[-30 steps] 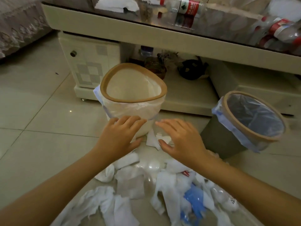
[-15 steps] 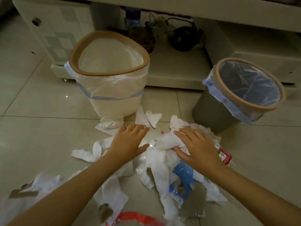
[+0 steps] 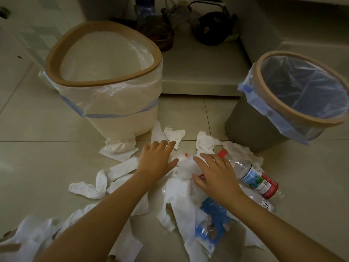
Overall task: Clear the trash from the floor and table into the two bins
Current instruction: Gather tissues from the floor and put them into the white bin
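Crumpled white tissues lie scattered over the tiled floor in front of two lined bins. A cream bin with a tan rim stands at the left, a grey bin with a bluish liner at the right. My left hand hovers flat over the pile, its fingers straight. My right hand rests on a white tissue wad, fingers spread above it and thumb beside it. A clear plastic bottle with a red cap lies just right of that hand. A blue wrapper lies under my right forearm.
Behind the bins runs the low shelf of a table, holding a black teapot, a dark bowl and a bottle. A white cabinet stands at the far left.
My view dropped from the table to the floor pile. Both hands came down from the cream bin's height onto the tissues. The clear bottle beside my right hand has come into view.
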`<state>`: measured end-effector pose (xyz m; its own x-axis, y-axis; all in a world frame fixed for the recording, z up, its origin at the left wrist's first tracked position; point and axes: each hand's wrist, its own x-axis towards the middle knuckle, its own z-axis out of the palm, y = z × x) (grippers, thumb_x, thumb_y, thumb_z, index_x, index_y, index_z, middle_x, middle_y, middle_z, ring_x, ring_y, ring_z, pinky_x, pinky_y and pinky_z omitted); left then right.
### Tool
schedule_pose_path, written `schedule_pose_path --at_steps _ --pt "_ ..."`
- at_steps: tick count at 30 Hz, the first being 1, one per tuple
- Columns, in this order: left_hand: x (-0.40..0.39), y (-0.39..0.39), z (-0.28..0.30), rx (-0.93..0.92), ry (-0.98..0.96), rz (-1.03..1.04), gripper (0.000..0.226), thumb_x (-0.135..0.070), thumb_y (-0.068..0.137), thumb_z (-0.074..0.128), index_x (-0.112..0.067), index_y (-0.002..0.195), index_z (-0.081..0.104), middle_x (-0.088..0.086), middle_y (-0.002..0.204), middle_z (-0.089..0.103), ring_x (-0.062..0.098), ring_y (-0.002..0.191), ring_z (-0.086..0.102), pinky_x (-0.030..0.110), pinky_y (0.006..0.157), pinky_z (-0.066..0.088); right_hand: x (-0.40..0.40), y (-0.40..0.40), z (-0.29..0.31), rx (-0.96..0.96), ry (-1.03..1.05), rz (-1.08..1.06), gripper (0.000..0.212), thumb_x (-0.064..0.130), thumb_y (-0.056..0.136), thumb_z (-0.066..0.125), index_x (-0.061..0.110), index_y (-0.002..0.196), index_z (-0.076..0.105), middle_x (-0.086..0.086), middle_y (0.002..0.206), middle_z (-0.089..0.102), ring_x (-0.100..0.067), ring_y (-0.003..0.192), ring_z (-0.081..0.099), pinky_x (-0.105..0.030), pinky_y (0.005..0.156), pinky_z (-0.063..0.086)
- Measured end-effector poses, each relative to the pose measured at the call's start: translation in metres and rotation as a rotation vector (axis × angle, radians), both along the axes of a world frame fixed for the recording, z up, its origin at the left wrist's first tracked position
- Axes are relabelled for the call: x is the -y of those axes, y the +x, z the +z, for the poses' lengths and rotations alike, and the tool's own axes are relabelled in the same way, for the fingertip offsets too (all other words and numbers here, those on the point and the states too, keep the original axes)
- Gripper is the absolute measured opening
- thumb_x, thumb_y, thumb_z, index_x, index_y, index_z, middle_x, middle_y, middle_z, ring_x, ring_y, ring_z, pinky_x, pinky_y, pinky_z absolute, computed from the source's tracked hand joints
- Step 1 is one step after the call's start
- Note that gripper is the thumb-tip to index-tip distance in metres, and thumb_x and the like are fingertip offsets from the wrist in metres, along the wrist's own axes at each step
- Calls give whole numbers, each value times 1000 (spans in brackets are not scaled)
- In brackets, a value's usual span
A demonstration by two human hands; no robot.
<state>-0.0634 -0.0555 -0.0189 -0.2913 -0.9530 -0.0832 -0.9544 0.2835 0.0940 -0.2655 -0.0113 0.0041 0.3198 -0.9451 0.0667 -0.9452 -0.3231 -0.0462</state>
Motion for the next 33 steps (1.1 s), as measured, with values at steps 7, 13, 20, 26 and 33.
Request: schedule_pose_path --at_steps 7,13,20,26,33 --pt "43 -21 -34 -122 173 287 65 -59 90 40 -37 147 16 7 155 12 31 140 16 48 102 30 21 -4 -32 -68 62 -97 54 49 72 69 20 116 63 -9 116 66 -32 101 65 -50 80 52" --pt "63 -36 -61 -123 298 360 69 -64 86 39 -45 146 11 5 159 -6 32 144 -7 54 107 20 27 -4 -54 -100 152 -113 69 53 68 75 18 125 56 -16 130 57 -38 112 58 -57 87 49" --pt "57 -47 -67 -369 38 126 34 -11 83 58 -21 116 62 2 123 55 26 110 50 35 76 46 33 -11 -57 -52 223 -214 78 56 73 69 19 137 44 -16 140 48 -38 120 52 -52 94 45" --pt "41 -39 -54 -329 -81 -122 28 -20 81 56 -19 106 67 7 117 63 29 91 64 33 60 52 60 -26 -39 3 422 -100 96 56 82 59 31 150 -4 -5 159 -8 -26 146 -2 -45 116 6" --pt "26 -8 -49 -179 -173 -302 37 -30 83 43 -17 103 71 11 115 67 29 87 69 30 48 55 89 -23 -39 -135 622 -23 103 52 69 71 43 146 3 -4 158 6 -29 144 9 -60 112 7"
